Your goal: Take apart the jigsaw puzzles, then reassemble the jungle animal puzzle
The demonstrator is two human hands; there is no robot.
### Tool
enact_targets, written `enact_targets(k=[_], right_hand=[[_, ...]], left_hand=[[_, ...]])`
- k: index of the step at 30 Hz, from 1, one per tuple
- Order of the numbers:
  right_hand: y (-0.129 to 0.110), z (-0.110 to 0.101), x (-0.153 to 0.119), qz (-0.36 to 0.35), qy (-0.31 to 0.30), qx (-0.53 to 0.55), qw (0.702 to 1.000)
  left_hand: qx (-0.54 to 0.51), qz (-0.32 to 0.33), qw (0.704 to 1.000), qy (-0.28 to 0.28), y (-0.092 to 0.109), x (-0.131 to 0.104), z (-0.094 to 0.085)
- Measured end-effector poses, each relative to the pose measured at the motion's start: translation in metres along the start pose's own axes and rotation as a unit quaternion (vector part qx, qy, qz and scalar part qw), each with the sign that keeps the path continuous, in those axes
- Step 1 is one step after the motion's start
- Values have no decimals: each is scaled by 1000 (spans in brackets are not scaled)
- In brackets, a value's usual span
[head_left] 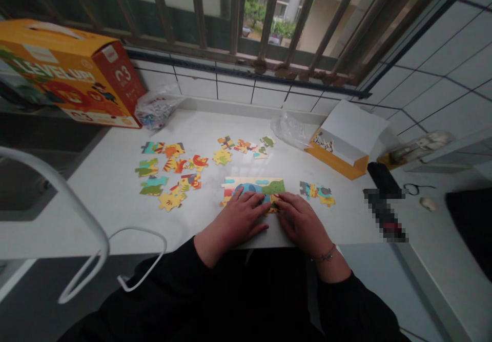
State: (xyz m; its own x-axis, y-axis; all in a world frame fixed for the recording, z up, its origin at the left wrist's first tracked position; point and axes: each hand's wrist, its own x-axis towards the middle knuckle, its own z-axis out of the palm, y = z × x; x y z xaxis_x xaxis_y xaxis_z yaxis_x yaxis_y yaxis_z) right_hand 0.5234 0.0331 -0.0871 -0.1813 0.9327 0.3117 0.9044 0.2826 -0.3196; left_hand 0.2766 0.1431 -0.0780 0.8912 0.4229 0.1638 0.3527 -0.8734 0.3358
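Observation:
A partly joined puzzle (251,182) lies flat on the white counter, with blue, green and red areas showing. My left hand (244,214) rests over its lower edge, fingers spread and lying flat. At the puzzle's lower right corner, my right hand (298,217) has its fingertips on a yellow and red piece (275,198); whether it grips that piece is hard to make out. My hands cover part of the lower row. Right of my right hand lie a few loose pieces (318,192). More loose pieces (179,165) are spread at the left, and others (223,157) lie behind the puzzle.
An orange box (77,83) stands back left beside a plastic bag (157,110). Back right are clear plastic wrap (294,129) and an open box (344,142). A black object (385,179) lies at the right. A white curved tube (73,198) crosses the left foreground.

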Motion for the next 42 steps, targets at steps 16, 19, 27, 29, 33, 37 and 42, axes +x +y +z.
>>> enact_targets(k=[16, 19, 27, 29, 33, 37, 42], right_hand=[[-16, 20, -5, 34, -34, -76, 996], [-17, 22, -7, 35, -45, -86, 995], [-14, 27, -5, 37, -45, -72, 996], [-16, 28, 1, 37, -47, -65, 996], [-23, 30, 18, 49, -55, -51, 996], [-31, 32, 36, 69, -74, -45, 994], [-35, 32, 45, 80, -85, -45, 992]], left_hand=[[11, 1, 1000, -4, 5, -3, -4], [16, 3, 1000, 0, 5, -4, -4], [27, 5, 1000, 15, 1, -4, -1], [34, -9, 999, 19, -2, -4, 0], [42, -34, 998, 21, -17, -7, 0], [28, -29, 999, 27, -36, -14, -4], [65, -45, 994, 71, -39, -42, -18]])
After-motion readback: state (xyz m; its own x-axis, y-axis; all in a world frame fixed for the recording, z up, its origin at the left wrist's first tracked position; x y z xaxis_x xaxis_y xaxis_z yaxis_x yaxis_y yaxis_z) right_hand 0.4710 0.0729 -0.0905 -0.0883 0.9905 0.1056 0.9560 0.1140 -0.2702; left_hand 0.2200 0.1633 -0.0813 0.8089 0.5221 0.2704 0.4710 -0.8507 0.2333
